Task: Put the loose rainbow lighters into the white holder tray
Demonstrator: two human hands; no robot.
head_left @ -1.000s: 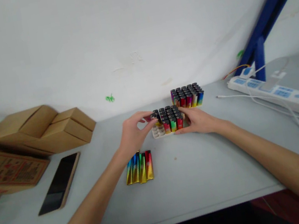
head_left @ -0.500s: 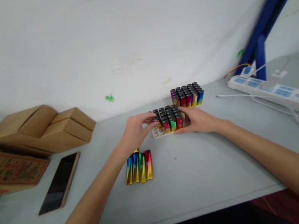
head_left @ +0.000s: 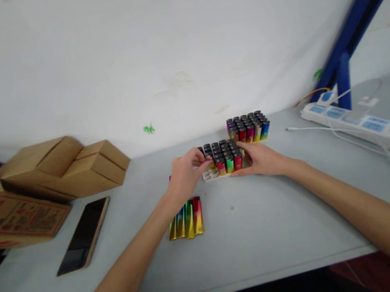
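A white tray [head_left: 211,175] stands on the grey table, packed with several upright rainbow-coloured lighters [head_left: 227,153] with black tops. My left hand [head_left: 185,174] is at the tray's left side, fingertips pinched on one lighter at the corner of the block. My right hand [head_left: 260,158] rests against the tray's right side and holds it. Several loose lighters [head_left: 187,219] lie flat in a row just below my left wrist. A second full block of lighters [head_left: 249,126] stands behind the tray, to the right.
Cardboard boxes [head_left: 59,167] sit at the back left, with a flat printed box [head_left: 11,218] in front. A dark phone [head_left: 84,234] lies left of the loose lighters. A white power strip [head_left: 361,124] with cables lies at the right, beside a blue post [head_left: 343,74].
My left hand has brought a lighter from above the tray's left edge down into the block. The view has shifted slightly. My right hand has stayed on the tray.
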